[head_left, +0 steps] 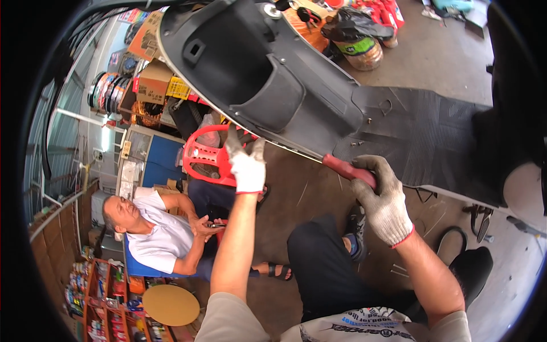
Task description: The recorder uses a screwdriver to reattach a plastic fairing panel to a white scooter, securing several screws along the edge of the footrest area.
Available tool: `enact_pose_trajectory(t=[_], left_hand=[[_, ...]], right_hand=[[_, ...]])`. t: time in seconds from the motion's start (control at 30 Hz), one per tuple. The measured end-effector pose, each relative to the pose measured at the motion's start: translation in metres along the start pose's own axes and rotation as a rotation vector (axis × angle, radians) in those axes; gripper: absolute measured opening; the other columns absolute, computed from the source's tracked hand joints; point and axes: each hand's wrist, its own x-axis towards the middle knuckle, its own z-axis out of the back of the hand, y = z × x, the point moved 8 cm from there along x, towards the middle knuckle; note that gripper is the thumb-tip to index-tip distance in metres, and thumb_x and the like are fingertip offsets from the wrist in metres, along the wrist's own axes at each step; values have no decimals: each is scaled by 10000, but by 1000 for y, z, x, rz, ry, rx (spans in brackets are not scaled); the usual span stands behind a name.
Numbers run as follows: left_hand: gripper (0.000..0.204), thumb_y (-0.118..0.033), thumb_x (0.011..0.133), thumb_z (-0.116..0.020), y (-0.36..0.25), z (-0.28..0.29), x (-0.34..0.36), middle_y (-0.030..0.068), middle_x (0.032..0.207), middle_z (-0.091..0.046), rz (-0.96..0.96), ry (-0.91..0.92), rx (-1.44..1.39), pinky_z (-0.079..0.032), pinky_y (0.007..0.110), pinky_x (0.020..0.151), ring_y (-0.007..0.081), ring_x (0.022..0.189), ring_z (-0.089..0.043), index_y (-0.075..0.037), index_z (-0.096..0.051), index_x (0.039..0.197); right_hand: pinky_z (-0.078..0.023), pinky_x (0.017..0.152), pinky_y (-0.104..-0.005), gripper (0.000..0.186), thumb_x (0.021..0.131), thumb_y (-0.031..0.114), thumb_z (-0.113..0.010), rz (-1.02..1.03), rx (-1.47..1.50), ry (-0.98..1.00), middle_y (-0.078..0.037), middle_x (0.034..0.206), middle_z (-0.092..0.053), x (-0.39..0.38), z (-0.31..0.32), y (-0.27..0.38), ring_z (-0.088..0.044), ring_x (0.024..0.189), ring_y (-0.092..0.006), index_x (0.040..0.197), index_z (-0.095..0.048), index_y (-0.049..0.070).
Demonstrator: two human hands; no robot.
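My gloved left hand point(245, 165) is raised at the lower edge of a scooter's dark plastic front panel point(265, 94), its fingers spread; whether they touch the panel is unclear. My gloved right hand point(383, 199) grips a red-handled tool point(346, 168), likely a screwdriver, pointing left along that edge; its tip is hard to make out. Small loose screws point(357, 143) lie on the ribbed footboard mat point(421, 131) above my right hand. A red slotted plastic stool point(202, 154) is behind my left hand.
A seated person point(162, 228) at lower left holds a small dark object. Cardboard boxes point(154, 77) stand at upper left, orange shelving point(108, 296) and a round yellow board point(171, 302) at lower left. Filled bags point(356, 34) sit beyond the scooter; loose parts point(453, 239) lie at right.
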Motion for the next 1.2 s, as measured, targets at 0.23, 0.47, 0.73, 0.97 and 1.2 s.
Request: enact_pose_trajectory(t=[0.23, 0.47, 0.73, 0.97, 1.2], left_hand=[[774, -31, 842, -732, 17, -11, 4, 290, 1375, -450, 199, -58, 127, -486, 429, 1000, 404, 1231, -530, -67, -361, 1520], [791, 57, 826, -714, 29, -11, 3, 167, 1226, -477, 199, -77, -104, -588, 314, 706, 218, 900, -657, -106, -382, 1525], [791, -13, 832, -727, 17, -17, 3, 197, 1315, -458, 232, -88, -130, -549, 355, 805, 277, 1075, -610, -74, -355, 1527], [924, -125, 810, -798, 29, -41, 9, 259, 1425, -475, 240, -11, -173, -470, 384, 1013, 328, 1224, -544, 17, -246, 1537], [547, -117, 800, -805, 49, -44, 27, 174, 1154, -695, 416, 323, -179, -501, 381, 941, 287, 1054, -658, 70, -562, 1253]], right_hand=[[-523, 815, -351, 318, 866, 60, -643, 39, -75, -42, -125, 1064, -648, -3, -2, 2, -662, 904, -257, 1178, -596, 27], [-506, 654, -267, 267, 968, 117, -521, -84, 63, -131, -66, 932, -629, -6, -7, -3, -580, 672, -105, 1197, -591, -2], [-480, 645, -279, 242, 985, 96, -489, -109, 117, -108, -79, 918, -607, -15, -15, 0, -585, 679, -147, 1198, -544, -4], [-504, 703, -276, 243, 979, 107, -530, -262, 267, -98, -84, 993, -610, -17, -15, -25, -596, 718, -146, 1194, -548, -3], [-512, 731, -286, 263, 965, 81, -521, -344, 476, -103, -110, 1028, -617, -21, -19, -27, -605, 758, -148, 1206, -547, -21]])
